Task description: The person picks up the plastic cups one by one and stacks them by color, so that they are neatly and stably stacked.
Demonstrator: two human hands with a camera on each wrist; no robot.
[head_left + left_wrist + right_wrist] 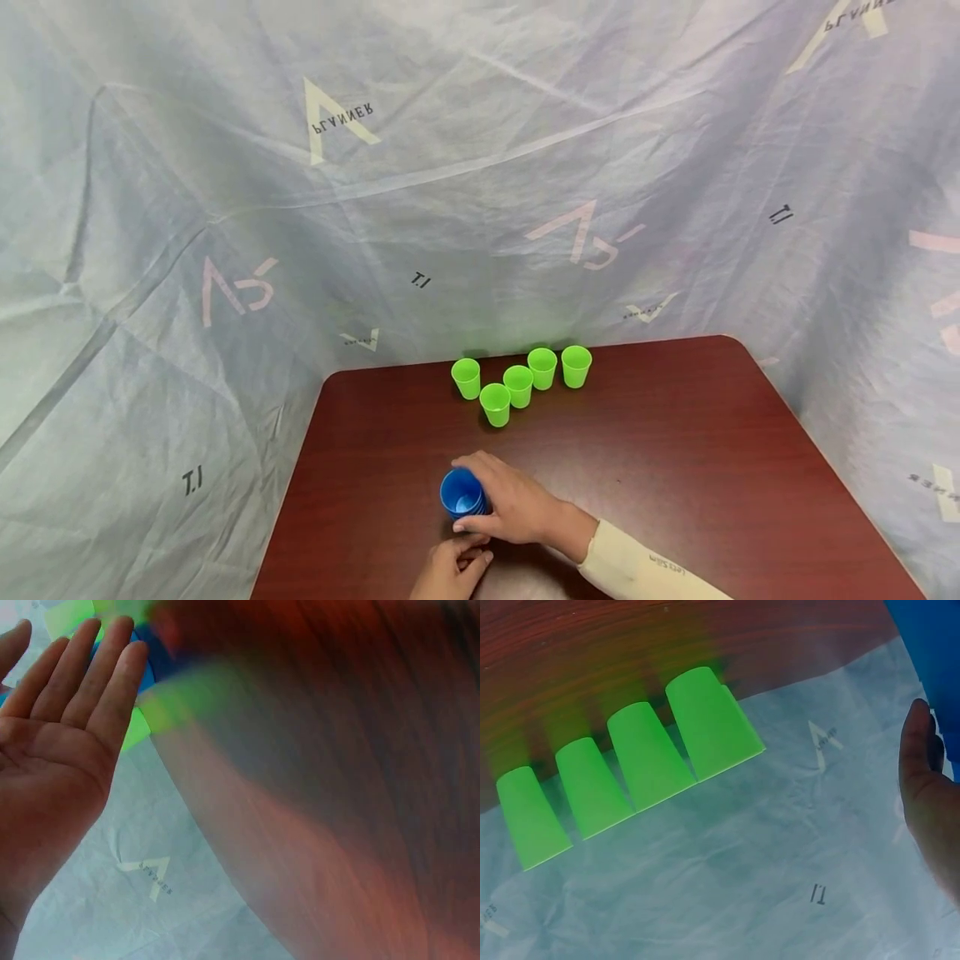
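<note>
Near the front of the table, a stack of blue cups (461, 492) stands mouth up, several rims showing at its side. My right hand (513, 498) grips it from the right, thumb on the near side and fingers round the far side. Just below the stack in the head view is my left hand (450, 568), its fingers loosely bent and holding nothing. The left wrist view shows that left hand (67, 742) palm on, fingers extended, overlapping the blue cups (156, 656). At the right wrist view's edge, the right hand (930, 795) lies against the blue stack (937, 660).
Several green cups stand mouth up toward the table's back edge, including a front one (495, 406), a left one (467, 379) and a far right one (576, 367). The dark red table (675, 467) meets a grey printed cloth (487, 208) behind and at both sides.
</note>
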